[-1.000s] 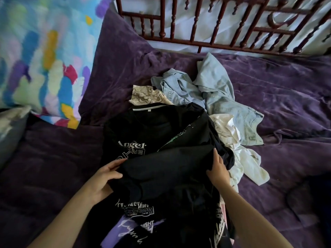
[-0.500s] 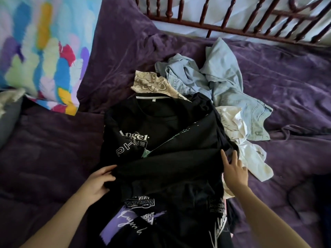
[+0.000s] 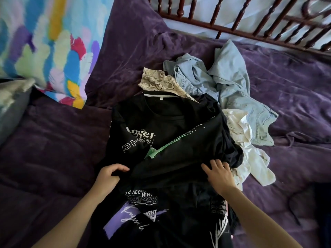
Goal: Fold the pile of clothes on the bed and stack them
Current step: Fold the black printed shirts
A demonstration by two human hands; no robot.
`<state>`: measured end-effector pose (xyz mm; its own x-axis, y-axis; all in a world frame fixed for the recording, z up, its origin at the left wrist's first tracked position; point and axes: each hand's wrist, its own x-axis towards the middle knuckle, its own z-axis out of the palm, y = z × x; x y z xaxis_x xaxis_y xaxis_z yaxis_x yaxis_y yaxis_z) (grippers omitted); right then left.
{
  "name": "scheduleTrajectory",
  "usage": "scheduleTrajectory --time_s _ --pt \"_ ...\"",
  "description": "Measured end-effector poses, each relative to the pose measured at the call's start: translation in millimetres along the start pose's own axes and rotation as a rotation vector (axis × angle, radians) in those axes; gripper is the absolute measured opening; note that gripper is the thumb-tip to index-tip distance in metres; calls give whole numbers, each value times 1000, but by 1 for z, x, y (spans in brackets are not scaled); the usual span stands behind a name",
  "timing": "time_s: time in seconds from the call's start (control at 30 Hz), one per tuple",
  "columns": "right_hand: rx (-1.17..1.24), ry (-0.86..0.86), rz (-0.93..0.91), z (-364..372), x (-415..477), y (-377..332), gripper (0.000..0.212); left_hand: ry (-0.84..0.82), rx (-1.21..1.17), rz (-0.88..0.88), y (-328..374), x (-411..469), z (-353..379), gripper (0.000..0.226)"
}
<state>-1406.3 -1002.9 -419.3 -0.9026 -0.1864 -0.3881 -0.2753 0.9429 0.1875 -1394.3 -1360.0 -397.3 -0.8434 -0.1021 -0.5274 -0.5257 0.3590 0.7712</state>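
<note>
We are reading "Angel." in white letters on the chest of the upper black T-shirt (image 3: 139,122), with "PHONE" in outlined capitals just beneath it. On the lower black shirt (image 3: 179,197) we are making out upside-down white letters, "S VEGA", and "IGHT" beside a purple brushstroke carrying a white signature that is staying illegible to us. Stacked outlined rows on its right are looking like "PHONE". The green and white print on the folded black garment (image 3: 188,158) is proving too broken to read.
</note>
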Motion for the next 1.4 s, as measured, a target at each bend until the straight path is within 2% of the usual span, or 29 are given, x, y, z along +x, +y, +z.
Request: scheduleTrajectory --time_s 0.07,0.1,0.17,0.27,0.33,0.4,0.47,0.5,0.57,0.6,0.67,0.73,0.83,0.93,1.0,1.03,1.1,1.13,1.23,1.3,1.4 --pt "19 105 -48 -6 -7 -1 61 36 37 56 -5 -8 -4 59" --pt "53 156 -50 -4 -11 0 63 48 44 77 -9 -11 -7 61" --pt "70 128 -43 2 -18 1 74 63 73 57 -20 -12 -7 62" --pt "42 -37 9 13 -25 -2 103 -68 -28 -163 -36 -12 0 55" --pt "70 -87 28 8 -28 -13 114 -158 -73 -293 -45 -11 12 64" --pt "16 -87 -9 -4 -25 -23 107 -100 -5 -270 -50 -5 22 57" --pt "35 -135 -20 -14 -18 -26 91 38 -27 -278 -45 3 24 34" --pt "41 -96 -10 -19 -12 -24 80 68 -78 -281 -39 7 21 21" --pt "143 -27 68 -32 6 -16 56 149 -143 -289 -26 18 13 18" --pt "217 41 134 -45 19 -11 51 194 -90 -293 -18 27 8 20" --pt "372 212 317 -73 49 -2 47 254 223 -301 -2 47 -4 44" --pt "399 179 442 -94 79 8 53 313 365 -219 19 74 -14 56" --pt "414 78 422 -111 120 23 63 364 303 -105 48 127 -25 58" --pt "357 -50 388 -112 151 33 70 240 69 -153 57 176 -34 65" --pt "279 -103 355 -102 166 41 69 203 -25 -160 58 197 -35 57" --pt "276 -103 355 -97 172 46 63 220 25 -142 58 206 -34 49" --pt "411 -1 422 -91 179 57 42 310 63 -117 60 219 -36 36" --pt "556 77 515 -90 183 65 35 367 2 -126 61 228 -38 31" --pt "1095 286 899 -82 187 100 29 472 -368 -222 66 237 -60 11" --pt "1290 307 999 -71 189 116 25 366 -459 -272 63 239 -71 20" --pt "1420 302 985 -67 184 120 18 239 -530 -235 62 235 -78 21"
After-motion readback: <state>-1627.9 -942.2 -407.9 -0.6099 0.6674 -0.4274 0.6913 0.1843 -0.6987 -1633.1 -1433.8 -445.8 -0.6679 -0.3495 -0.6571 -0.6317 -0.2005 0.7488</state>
